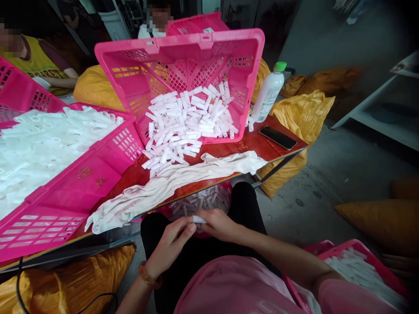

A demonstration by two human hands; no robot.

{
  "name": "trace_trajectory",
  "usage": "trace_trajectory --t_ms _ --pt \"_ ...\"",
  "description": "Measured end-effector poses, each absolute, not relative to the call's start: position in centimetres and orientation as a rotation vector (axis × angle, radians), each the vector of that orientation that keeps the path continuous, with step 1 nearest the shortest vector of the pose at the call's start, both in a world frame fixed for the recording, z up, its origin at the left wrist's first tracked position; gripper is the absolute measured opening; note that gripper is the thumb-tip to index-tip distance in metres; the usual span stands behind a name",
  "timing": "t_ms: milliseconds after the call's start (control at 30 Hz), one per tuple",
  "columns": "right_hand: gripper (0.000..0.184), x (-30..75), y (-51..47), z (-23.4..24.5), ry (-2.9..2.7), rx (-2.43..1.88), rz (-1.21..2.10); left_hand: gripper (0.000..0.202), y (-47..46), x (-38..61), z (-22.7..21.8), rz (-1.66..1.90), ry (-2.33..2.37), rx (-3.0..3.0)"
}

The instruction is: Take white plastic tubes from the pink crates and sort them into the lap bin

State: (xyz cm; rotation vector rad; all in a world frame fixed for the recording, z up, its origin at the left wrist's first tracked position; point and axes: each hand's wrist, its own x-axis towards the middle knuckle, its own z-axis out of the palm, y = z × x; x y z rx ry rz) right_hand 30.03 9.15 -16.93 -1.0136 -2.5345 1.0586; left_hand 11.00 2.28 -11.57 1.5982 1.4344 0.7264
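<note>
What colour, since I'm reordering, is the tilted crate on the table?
The tilted crate is bright pink, clearest in the head view.

Nothing is legible: the gold characters [92, 175] on the pink crate [55, 231] and the white bottle's label [266, 104] are too small and blurred.

The table [229, 150] has a glossy red-brown top. On it, a pink crate [179, 43] leans tilted with its open side toward the person, and white tubes [166, 157] spill from it onto the wood. A second crate [81, 183], heaped with tubes, sits at left. A white cloth [170, 183] lies along the near edge, a phone [278, 138] lies flat at right, and a white bottle [267, 98] stands behind.
</note>
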Motion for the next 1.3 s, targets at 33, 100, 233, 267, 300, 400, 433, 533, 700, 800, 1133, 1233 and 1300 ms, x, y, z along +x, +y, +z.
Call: trace_trajectory --t_ms 33,100,233,267,300,400,433,533,700,800,1133,1233,1300 --pt "0.018 30.4 9.3 -18.0 -2.544 -1.086 1.088 0.035 2.5 10.0 -11.8 0.715 1.497 1.613" --pt "0.032 31.4 10.0 -19.5 -2.569 -1.236 1.104 0.038 3.0 7.8 -12.1 0.765 1.645 1.658" --pt "0.043 32.0 13.3 -17.5 -2.666 -1.095 1.136 0.031 2.9 4.4 -11.5 0.734 1.607 1.784" --pt "0.032 31.5 14.5 -16.1 -2.646 -1.003 1.131 0.028 2.8 4.1 -10.9 0.715 1.585 1.811" --pt "0.025 30.7 15.9 -14.5 -2.603 -0.942 1.080 0.026 2.7 3.8 -10.0 0.702 1.581 1.833" --pt "0.028 26.5 20.1 -10.8 -2.513 -1.091 0.622 0.024 3.1 3.1 -6.5 0.752 1.640 1.879" --pt "0.028 24.9 21.3 -10.2 -2.511 -1.203 0.446 0.025 3.5 2.5 -5.1 0.801 1.677 1.893" --pt "0.027 20.9 23.6 -10.4 -2.555 -1.412 0.171 0.030 5.5 -1.5 -0.6 1.038 1.937 1.918" --pt "0.019 21.0 24.6 -12.0 -2.596 -1.376 0.085 0.035 10.4 -12.6 5.5 0.823 2.791 1.661" --pt "0.022 23.8 25.2 -11.4 -2.544 -1.349 0.065 0.036 13.8 -17.4 6.4 0.671 2.909 1.484" --pt "0.034 30.3 23.0 -10.6 -1.312 -0.920 1.374 0.031 10.4 -18.0 5.5 0.642 2.882 1.522" --pt "0.031 28.8 20.6 -10.0 -1.072 -0.795 1.663 0.041 6.7 -13.5 4.5 1.138 2.542 1.608" --pt "0.032 27.5 18.6 -9.5 -1.087 -0.755 1.783 0.043 5.1 -9.2 3.2 1.375 2.258 1.589"
